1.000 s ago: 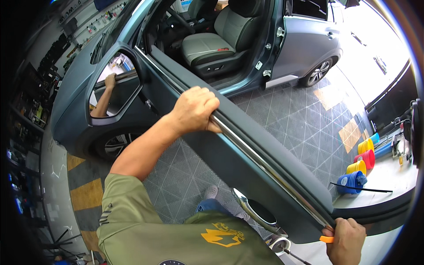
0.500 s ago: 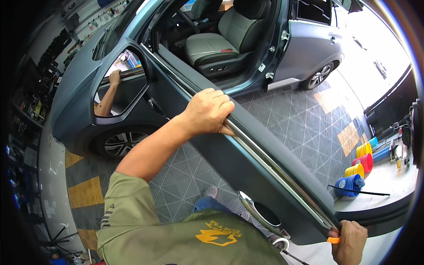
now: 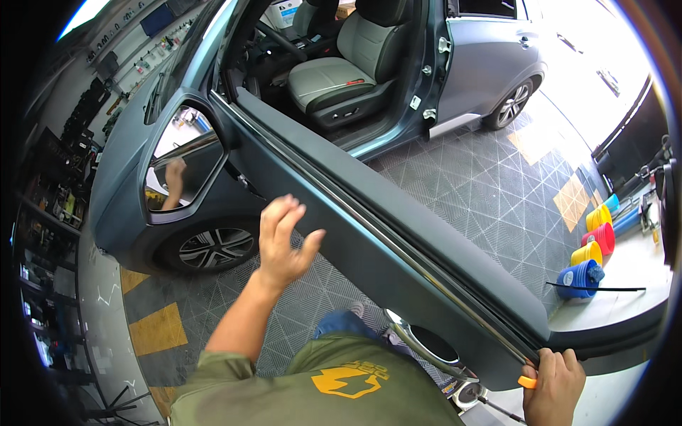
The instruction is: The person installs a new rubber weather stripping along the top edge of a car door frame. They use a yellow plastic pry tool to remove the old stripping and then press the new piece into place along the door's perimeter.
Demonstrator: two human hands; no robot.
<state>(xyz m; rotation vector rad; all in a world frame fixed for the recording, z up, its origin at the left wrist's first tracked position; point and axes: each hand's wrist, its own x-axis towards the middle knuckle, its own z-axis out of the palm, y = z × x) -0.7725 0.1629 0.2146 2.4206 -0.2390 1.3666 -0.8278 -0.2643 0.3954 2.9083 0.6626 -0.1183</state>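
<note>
The car door [image 3: 391, 273] is swung open, its upper edge lined with chrome trim [image 3: 426, 271]. At its rear upper corner, an orange tool [image 3: 527, 382] is clamped in the right hand [image 3: 555, 383]. Beside the outer face, the left hand [image 3: 284, 241] is raised, fingers spread, apart from the trim. Coloured buckets [image 3: 600, 240] are lined up beyond the rear corner.

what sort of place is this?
Probably a car workshop or detailing bay: a car stands with its front door open on a grid-patterned tile floor, and coloured buckets stand in a row at the right.
</note>
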